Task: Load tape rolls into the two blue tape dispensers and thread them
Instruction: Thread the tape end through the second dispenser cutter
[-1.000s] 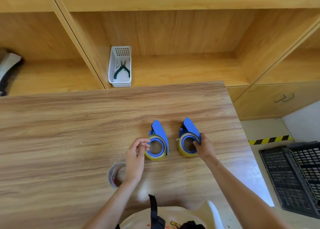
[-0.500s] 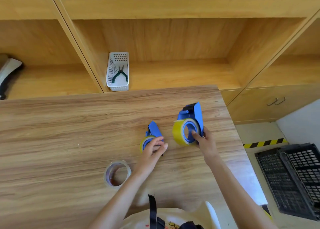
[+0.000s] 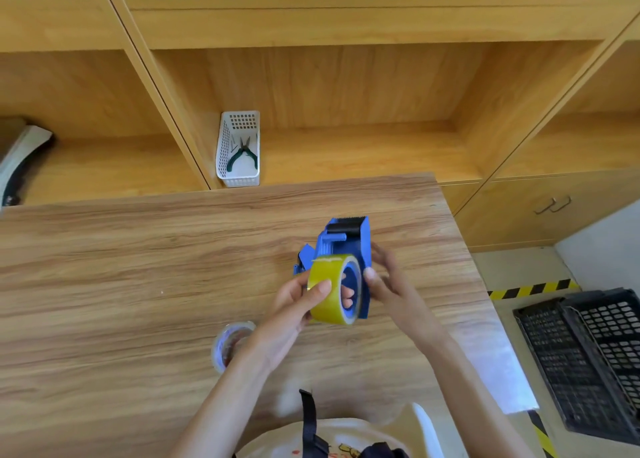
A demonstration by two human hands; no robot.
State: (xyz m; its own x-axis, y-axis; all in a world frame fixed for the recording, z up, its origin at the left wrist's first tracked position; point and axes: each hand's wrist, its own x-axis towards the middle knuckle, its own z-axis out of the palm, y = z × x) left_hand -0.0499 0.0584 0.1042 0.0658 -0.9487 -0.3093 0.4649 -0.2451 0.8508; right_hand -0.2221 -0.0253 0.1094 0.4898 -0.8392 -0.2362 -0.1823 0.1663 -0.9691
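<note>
Wooden shelving (image 3: 346, 87) behind wood-grain table (image 3: 104, 267)

A blue plastic tape dispenser (image 3: 346, 246) is held up above the wooden table. Its black roller end points away from the person. A shiny yellow tape roll (image 3: 330, 289) sits on its round blue wheel, and the roll's open side faces right. Behind it, partly hidden, a second blue plastic dispenser (image 3: 305, 255) peeks out on the left. A clear tape roll (image 3: 228, 343) lies flat on the table, nearer the person.

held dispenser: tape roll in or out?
In. The yellow tape roll sits on the blue dispenser, held by the left hand and right hand.
</note>
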